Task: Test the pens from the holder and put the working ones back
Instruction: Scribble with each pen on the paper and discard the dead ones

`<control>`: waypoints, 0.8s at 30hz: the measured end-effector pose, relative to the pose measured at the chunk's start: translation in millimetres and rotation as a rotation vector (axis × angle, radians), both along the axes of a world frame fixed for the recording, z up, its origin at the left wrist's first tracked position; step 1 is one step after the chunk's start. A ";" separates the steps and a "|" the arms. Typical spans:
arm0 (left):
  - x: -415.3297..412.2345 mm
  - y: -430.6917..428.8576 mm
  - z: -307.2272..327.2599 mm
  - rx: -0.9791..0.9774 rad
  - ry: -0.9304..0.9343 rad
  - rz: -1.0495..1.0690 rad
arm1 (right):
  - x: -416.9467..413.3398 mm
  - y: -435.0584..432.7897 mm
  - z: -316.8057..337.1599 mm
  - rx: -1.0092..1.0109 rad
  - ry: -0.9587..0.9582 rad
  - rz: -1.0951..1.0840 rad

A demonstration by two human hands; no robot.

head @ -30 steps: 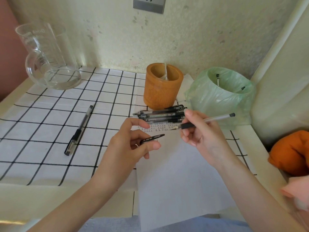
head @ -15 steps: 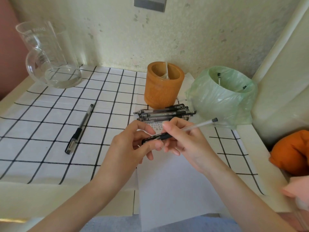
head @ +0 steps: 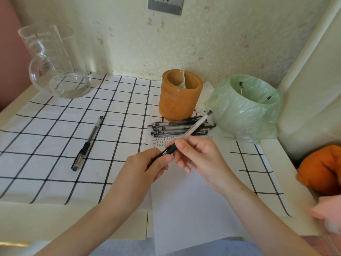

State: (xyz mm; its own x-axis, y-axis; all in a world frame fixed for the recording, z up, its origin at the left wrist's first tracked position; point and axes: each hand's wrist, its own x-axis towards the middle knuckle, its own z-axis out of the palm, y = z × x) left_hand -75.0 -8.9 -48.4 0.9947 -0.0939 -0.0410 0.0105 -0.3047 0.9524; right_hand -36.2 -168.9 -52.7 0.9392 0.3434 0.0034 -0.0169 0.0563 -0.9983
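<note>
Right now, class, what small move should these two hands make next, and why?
Probably press the cap home onto the pen: the left hand pinches the cap at the pen's tip end, the right hand holds the pen by its grip, and both look lined up.

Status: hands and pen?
Left hand pinches cap at pen tip. Right hand grips pen. Nothing in the way.

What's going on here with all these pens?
A person is checking pens. The right hand holds a white-barrelled pen while the left hand holds a black cap at its tip. A pile of pens lies by the orange holder, beside test marks on the paper. One lone pen lies on the checked cloth; two more sit in the green-bagged bin.
</note>
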 end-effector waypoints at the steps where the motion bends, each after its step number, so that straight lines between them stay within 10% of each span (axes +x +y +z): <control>1: -0.7 -0.4 0.7 -0.010 0.003 0.000 | 0.1 0.8 -0.1 0.003 0.002 0.006; 13: -2.5 0.9 1.8 -0.162 0.099 -0.036 | -1.1 4.7 -1.6 0.007 0.023 0.024; 24: -6.5 2.6 0.3 0.215 -0.164 0.085 | -2.3 7.5 -2.2 0.026 0.017 0.004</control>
